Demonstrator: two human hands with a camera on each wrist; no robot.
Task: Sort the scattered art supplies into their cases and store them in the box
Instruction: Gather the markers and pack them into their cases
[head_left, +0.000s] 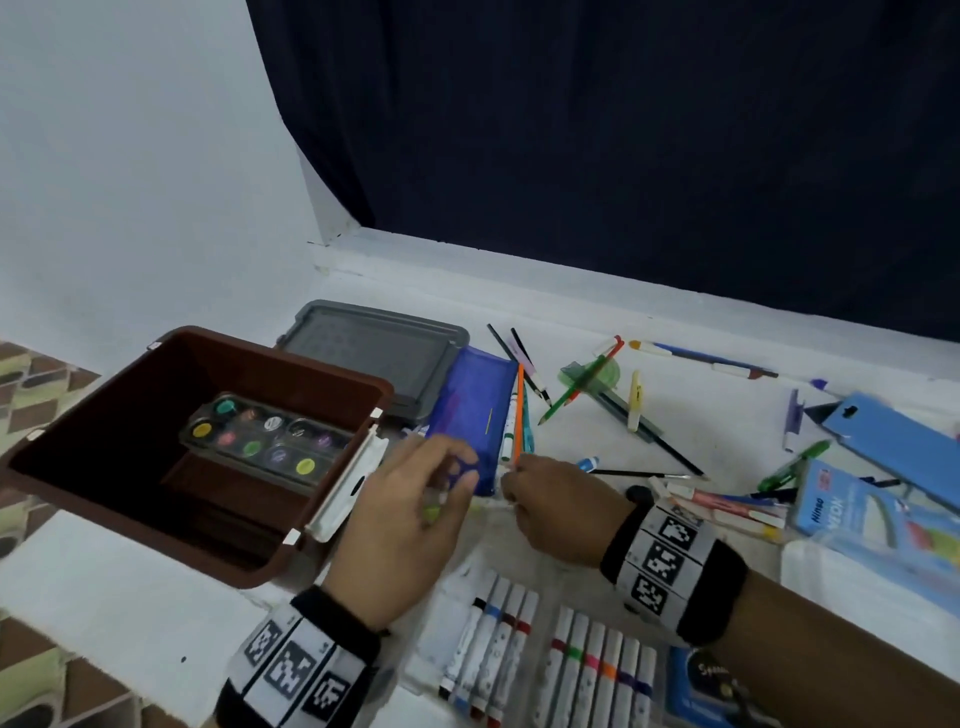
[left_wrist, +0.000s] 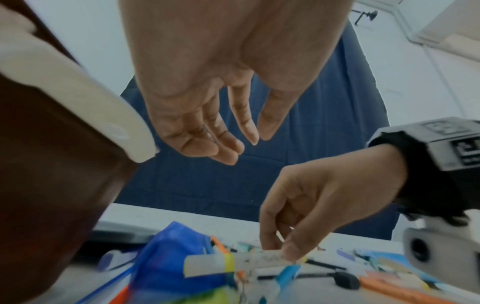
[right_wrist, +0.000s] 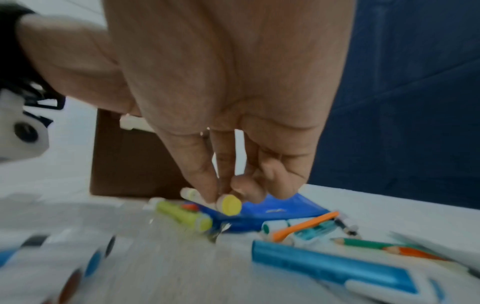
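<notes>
My right fingers pinch a yellow-capped marker lying level, cap toward my wrist; left hand hangs relaxed, empty; barrel print unreadable.

A dark blue curtain hangs behind the white ledge, beside a white wall.

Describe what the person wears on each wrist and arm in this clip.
Both forearms are bare, without sleeves. The left hand and right hand each have a black wrist strap carrying a white band of square black-and-white fiducial markers. A white camera housing sits under the right wrist.
</notes>
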